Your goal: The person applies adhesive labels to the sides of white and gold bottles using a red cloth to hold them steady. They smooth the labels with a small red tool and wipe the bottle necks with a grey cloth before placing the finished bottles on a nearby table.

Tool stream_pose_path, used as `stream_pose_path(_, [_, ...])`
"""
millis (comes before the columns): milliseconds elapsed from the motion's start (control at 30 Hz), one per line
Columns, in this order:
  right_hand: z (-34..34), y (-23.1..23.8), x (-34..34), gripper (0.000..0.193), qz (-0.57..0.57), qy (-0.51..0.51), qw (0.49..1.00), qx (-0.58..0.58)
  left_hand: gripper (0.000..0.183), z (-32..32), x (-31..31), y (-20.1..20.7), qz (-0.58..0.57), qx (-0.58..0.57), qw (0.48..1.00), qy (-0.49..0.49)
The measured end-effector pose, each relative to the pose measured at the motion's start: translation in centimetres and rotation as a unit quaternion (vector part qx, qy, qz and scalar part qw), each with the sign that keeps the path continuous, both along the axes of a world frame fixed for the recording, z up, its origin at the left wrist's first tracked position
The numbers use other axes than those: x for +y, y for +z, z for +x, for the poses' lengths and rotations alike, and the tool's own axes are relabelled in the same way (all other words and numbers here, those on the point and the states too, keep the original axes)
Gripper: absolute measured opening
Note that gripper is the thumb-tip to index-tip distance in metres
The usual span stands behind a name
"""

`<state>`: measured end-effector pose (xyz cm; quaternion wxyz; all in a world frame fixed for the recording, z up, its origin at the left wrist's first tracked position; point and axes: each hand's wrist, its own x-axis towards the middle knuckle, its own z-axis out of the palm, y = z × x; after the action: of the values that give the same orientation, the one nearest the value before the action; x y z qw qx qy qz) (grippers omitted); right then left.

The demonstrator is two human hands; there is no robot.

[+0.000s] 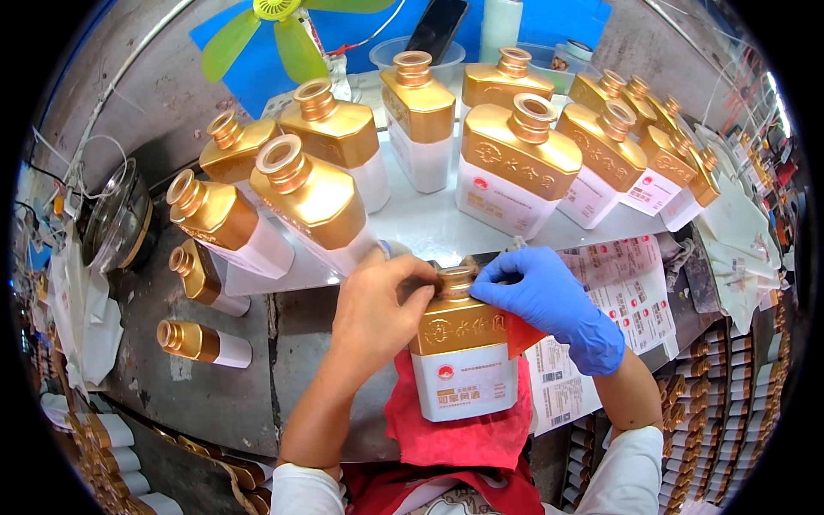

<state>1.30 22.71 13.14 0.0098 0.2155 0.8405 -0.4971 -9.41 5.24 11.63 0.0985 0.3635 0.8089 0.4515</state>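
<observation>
A gold-and-white bottle point(465, 382) with a raised pattern on its shoulder stands in front of me on a red cloth point(412, 412). My bare left hand point(378, 309) is closed in a pinch at the left of its gold neck point(455, 281). From the right, my right hand point(545, 300), in a blue glove, pinches against the same neck. Something dark and thin shows by the neck between the fingertips, too small to name. An orange-red piece point(522, 333) hangs below the gloved fingers, beside the bottle's shoulder; what it is attached to is hidden.
Several like bottles point(519, 163) stand on a raised white board point(403, 215) beyond my hands. Two smaller bottles point(206, 343) are at the left. Printed label sheets point(622, 296) lie to the right. A green fan point(279, 34) and a phone point(438, 30) are at the back.
</observation>
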Motion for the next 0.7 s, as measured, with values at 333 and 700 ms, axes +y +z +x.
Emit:
stream_pose_path(333, [-0.1,0.0,0.1,0.025,0.009,0.012,1.0,0.001,0.028,-1.2,0.2,-0.8,0.048,-0.011,0.985,-0.165])
stream_pose_path(700, [0.0,0.2,0.2,0.026,0.0,0.014,1.0,-0.004,0.028,-2.0,0.4,-1.8,0.049,-0.106,0.979,-0.167])
